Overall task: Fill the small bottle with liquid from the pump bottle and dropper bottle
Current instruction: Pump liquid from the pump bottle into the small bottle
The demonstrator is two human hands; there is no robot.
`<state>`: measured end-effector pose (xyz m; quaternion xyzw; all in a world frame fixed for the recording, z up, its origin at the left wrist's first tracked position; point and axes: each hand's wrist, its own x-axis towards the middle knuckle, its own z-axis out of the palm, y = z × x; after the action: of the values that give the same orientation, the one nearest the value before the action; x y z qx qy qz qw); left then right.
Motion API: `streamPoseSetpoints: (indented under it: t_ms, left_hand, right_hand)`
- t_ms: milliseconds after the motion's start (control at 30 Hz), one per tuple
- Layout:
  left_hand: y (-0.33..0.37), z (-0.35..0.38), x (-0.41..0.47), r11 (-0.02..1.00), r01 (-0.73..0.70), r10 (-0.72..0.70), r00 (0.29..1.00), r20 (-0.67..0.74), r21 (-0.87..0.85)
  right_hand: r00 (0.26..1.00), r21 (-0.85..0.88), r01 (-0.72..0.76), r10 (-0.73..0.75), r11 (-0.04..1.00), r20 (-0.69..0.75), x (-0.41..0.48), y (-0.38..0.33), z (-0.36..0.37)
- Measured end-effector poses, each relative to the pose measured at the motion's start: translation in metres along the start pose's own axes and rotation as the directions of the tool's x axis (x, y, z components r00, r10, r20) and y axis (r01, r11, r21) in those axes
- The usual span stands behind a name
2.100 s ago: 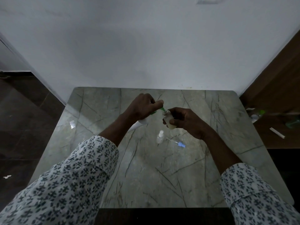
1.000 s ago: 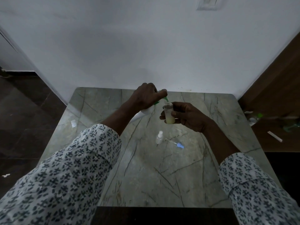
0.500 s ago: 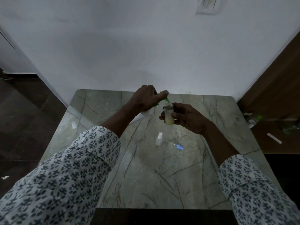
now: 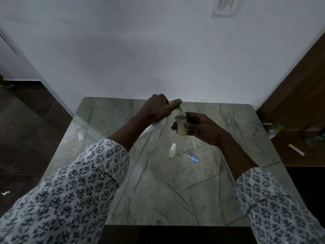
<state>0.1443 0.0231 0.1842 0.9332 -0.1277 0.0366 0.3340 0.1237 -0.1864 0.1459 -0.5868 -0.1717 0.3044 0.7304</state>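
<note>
My right hand (image 4: 202,128) holds a small clear bottle (image 4: 181,125) upright above the table; pale yellowish liquid fills its lower part. My left hand (image 4: 156,108) grips a white pump bottle (image 4: 152,129) tilted on its side, its green nozzle (image 4: 179,108) pointing into the small bottle's open mouth, with my index finger on the pump head. A small white dropper bottle (image 4: 172,150) stands on the green marble table (image 4: 158,191) below the hands. Beside it lies a thin tube with a blue cap (image 4: 190,157).
The table stands against a white wall (image 4: 158,59). A dark floor (image 4: 26,129) lies to the left. At the right is a wooden surface (image 4: 299,152) with a white stick (image 4: 296,149) and some small clutter.
Both hands have risen a little off the table and stayed together. The liquid level in the small bottle looks slightly higher than before.
</note>
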Motion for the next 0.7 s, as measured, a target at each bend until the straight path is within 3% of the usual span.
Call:
streamPoseSetpoints:
  t_ms: [700]
  left_hand:
    - [-0.0002, -0.0011, 0.0002, 1.0, 0.015, -0.014, 0.999, 0.035, -0.016]
  right_hand:
    - [1.0, -0.038, 0.024, -0.024, 0.999, -0.004, -0.0004, 0.0023, 0.0018]
